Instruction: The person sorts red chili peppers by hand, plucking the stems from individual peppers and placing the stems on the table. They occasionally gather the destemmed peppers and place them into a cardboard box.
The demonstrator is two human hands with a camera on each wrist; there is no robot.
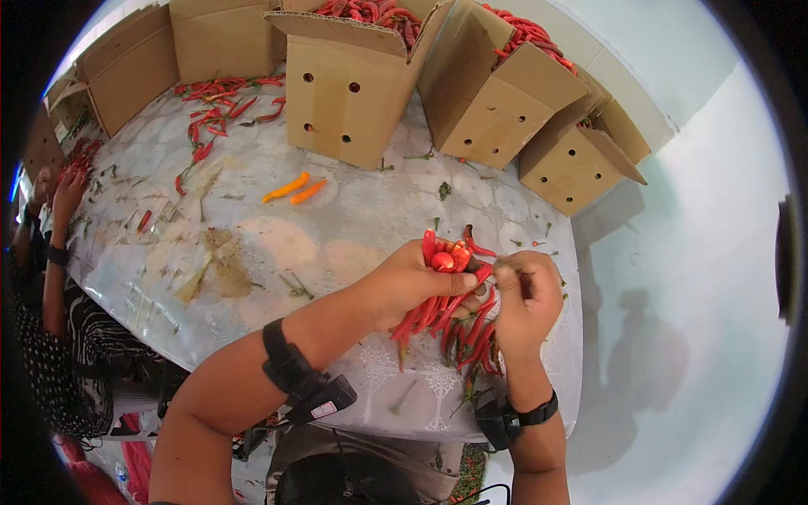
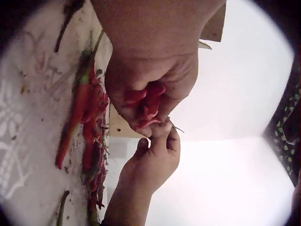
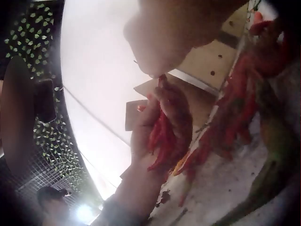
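Note:
In the head view my left hand (image 1: 408, 282) grips several red chili peppers (image 1: 443, 262), their ends poking out above the thumb. My right hand (image 1: 532, 296) meets it at one chili's tip, thumb and forefinger pinched together there. A thin chili stem (image 2: 177, 127) sticks out by those pinching fingers in the left wrist view. Under both hands lies a pile of red chilies (image 1: 481, 343), some dark or greenish. Seen from the right wrist, the bunch of chilies (image 3: 162, 139) runs across the left palm.
Cardboard boxes (image 1: 337, 105) stand along the table's back, some heaped with red chilies (image 1: 539, 35). Two orange chilies (image 1: 286, 187), loose stems and scraps of tape (image 1: 220, 268) lie on the patterned tablecloth (image 1: 353, 227). Another person's hands (image 1: 67, 195) work at the far left.

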